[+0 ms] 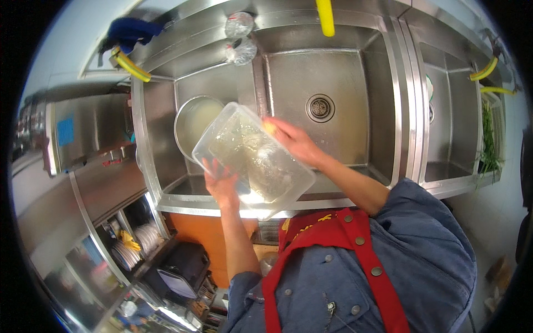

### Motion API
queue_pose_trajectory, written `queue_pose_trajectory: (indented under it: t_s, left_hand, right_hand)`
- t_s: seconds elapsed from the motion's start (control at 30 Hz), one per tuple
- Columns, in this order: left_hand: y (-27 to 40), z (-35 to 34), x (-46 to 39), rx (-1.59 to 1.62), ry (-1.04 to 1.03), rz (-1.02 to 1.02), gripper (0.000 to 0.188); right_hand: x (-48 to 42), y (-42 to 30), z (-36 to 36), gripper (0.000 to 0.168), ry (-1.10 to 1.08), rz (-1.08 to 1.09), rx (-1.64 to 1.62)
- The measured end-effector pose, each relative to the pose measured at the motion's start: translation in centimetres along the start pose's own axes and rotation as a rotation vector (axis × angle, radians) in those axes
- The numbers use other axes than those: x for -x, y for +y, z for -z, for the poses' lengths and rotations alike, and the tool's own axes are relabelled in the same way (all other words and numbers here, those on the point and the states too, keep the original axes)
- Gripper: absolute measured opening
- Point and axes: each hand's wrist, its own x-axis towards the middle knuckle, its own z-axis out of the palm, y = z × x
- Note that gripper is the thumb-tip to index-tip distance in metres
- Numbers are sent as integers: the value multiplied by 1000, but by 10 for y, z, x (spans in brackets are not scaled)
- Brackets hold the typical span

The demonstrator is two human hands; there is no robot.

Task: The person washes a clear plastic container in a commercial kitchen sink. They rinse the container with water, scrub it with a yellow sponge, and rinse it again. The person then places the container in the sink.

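Note:
My left hand (221, 183) grips the near left side of a translucent plastic container (287, 183), its thumb and fingers against the wall. The container is tilted over the left and middle sink basins, with clear liquid moving inside. At its far right edge, my right hand (293, 139) is closed on a small yellow thing, perhaps a sponge (269, 126), pressed to the rim. Partly behind the container, a round metal pot (176, 129) with cloudy liquid stands in the left basin.
Two clear plastic-wrapped things (240, 25) sit at the divider's back end. A yellow hose (326, 18) hangs over the middle basin (341, 137), which has a drain strainer (320, 108). Another yellow hose (131, 68) is at left. Green leafy stalks (488, 137) lie in a basket at far right.

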Motion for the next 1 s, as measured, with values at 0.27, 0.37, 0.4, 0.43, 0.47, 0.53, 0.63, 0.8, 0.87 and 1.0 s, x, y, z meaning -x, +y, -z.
queue_pose_trajectory:
  t_s: [0.27,0.37,0.4,0.43,0.47,0.53,0.63,0.8,0.87,1.0]
  left_hand:
    - [0,-6,-5,-150,-135,13,67]
    - [2,-21,3,-398,-138,-71,65]
    - [3,-19,0,-338,-169,-73,64]
    - [6,-17,-4,-241,-151,-27,65]
    - [11,-16,-9,-145,-133,18,68]
    - [17,-8,-19,-10,-145,80,72]
    - [27,-4,-33,-79,-247,87,76]
    - [44,-14,-31,-411,-427,54,78]
    - [45,-25,-27,-433,-410,70,77]
    - [38,-31,-29,-630,-493,23,79]
  right_hand:
    - [13,9,6,39,126,-26,49]
    - [-38,-14,11,38,129,-60,-23]
    - [-42,-15,9,37,135,-21,0]
    - [-45,-15,8,37,141,17,24]
    - [-36,-10,7,37,155,49,58]
    - [7,11,5,37,161,106,142]
    - [50,31,13,37,54,-99,43]
    - [27,-9,59,41,171,-238,-115]
    - [12,-25,69,41,177,-127,-80]
    - [-2,-24,77,37,-136,-113,-61]
